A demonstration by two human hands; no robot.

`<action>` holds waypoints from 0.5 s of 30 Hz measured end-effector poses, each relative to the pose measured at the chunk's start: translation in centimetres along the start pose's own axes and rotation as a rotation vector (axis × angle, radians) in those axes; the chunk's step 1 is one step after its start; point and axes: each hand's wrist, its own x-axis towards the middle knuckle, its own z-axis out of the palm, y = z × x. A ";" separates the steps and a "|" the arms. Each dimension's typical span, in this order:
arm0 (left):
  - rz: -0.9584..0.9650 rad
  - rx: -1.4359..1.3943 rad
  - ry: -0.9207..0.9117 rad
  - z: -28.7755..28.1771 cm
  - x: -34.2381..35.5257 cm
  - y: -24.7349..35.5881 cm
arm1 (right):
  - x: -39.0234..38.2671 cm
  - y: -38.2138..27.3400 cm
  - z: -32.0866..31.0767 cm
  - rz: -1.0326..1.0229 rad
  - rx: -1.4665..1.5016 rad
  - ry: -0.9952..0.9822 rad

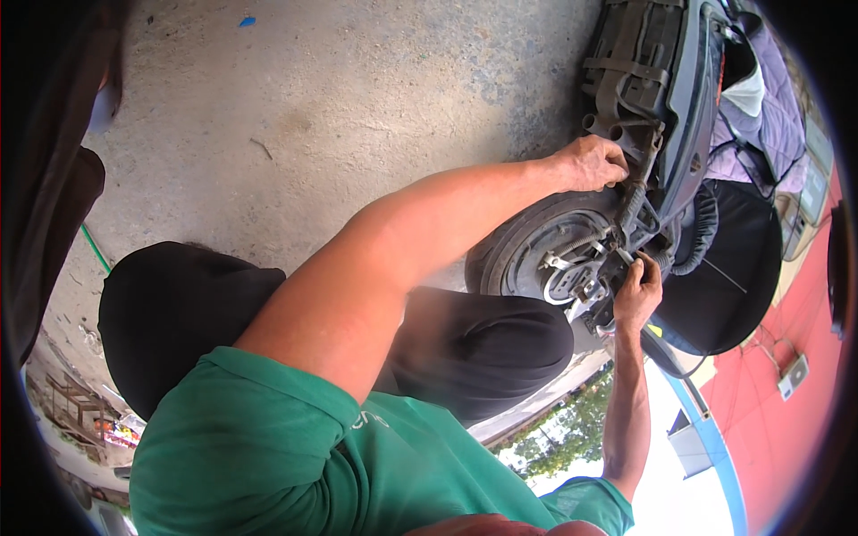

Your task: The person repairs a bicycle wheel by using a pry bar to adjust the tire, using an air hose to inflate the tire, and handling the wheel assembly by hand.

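My left hand (pixel 592 163) reaches across to the scooter's underside, at the top of the wheel (pixel 500 255), beside the shock absorber (pixel 636 201). Its fingers are curled, and what they hold, if anything, is hidden. My right hand (pixel 638 293) is lower, at the wheel's hub mechanism (pixel 575 281), with thumb and fingers closed round a small metal part that I cannot make out clearly. A coiled spring and silver brackets show around the hub. The scooter body (pixel 670 71) runs up along the right, with a black ribbed hose curving beside the wheel.
My dark-clad knees (pixel 483 344) are bent below the wheel on the concrete ground (pixel 340 107). A quilted purple cloth (pixel 755 138) and a black panel (pixel 733 295) are on the scooter. A green hose (pixel 94 246) lies at left. A pink wall (pixel 769 447) stands at right.
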 end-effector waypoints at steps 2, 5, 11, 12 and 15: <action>-0.022 0.023 0.039 -0.2 0.1 -0.4 | 0.0 0.1 0.0 0.007 0.003 -0.001; 0.039 0.165 0.104 -0.8 0.5 -1.3 | 0.1 0.4 0.1 -0.024 0.010 0.004; 0.121 0.512 0.321 -0.7 0.6 -0.5 | 0.1 0.5 0.0 -0.022 0.009 0.000; 0.091 0.525 0.288 -0.5 0.4 -0.1 | 0.1 0.5 0.0 -0.011 0.008 -0.003; 0.052 0.573 0.198 -0.2 0.2 1.6 | 0.1 0.5 0.0 -0.006 0.009 -0.004</action>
